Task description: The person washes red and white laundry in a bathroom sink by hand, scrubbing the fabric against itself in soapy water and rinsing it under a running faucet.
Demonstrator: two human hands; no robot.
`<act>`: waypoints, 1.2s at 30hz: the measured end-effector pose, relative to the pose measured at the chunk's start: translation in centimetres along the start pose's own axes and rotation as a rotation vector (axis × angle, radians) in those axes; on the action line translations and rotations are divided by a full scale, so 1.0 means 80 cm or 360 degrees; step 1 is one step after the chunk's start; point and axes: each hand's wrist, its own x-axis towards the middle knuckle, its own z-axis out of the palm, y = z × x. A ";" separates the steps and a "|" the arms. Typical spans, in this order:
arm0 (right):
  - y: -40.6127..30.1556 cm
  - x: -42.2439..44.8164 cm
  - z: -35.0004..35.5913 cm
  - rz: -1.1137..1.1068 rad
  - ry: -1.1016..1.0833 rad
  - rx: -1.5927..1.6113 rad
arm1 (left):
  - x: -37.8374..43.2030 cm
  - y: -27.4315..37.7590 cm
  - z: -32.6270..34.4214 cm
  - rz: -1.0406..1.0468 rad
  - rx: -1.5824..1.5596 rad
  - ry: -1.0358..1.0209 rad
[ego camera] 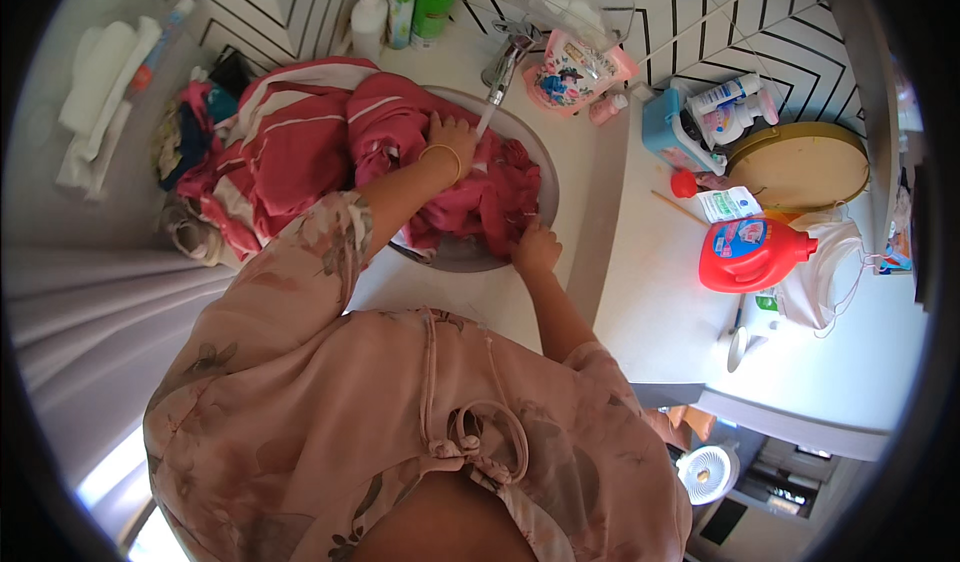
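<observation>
A large red garment with white stripes (300, 142) is bunched over the left side of a round sink (457, 256) and hangs down into it. Water runs from a chrome faucet (506, 74) onto the cloth. My left hand (451, 146), with a yellow band at the wrist, lies on the red fabric beside the stream, fingers bent over it; its grip is unclear. At the sink's right front rim my right hand (537, 248) is closed on an edge of the same red cloth.
Pump and squeeze bottles (433, 11) stand behind the sink. A pink refill pouch (574, 74) lies right of the faucet. On the right counter are a blue container (675, 131), a red detergent jug (750, 253) and a round tray (802, 164). More clothes (184, 138) lie at the left.
</observation>
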 end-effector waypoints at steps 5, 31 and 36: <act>0.020 0.025 -0.015 -0.0025 -0.0170 0.0230 | -0.100 0.040 -0.046 0.0318 -0.0248 0.0175; 0.074 0.100 -0.159 -0.0746 -0.0114 0.2075 | -0.047 -0.054 -0.089 0.0216 -0.1988 0.0612; 0.086 0.167 -0.109 -0.1068 0.0318 0.1338 | -0.002 -0.055 -0.082 -0.0275 -0.3201 0.0128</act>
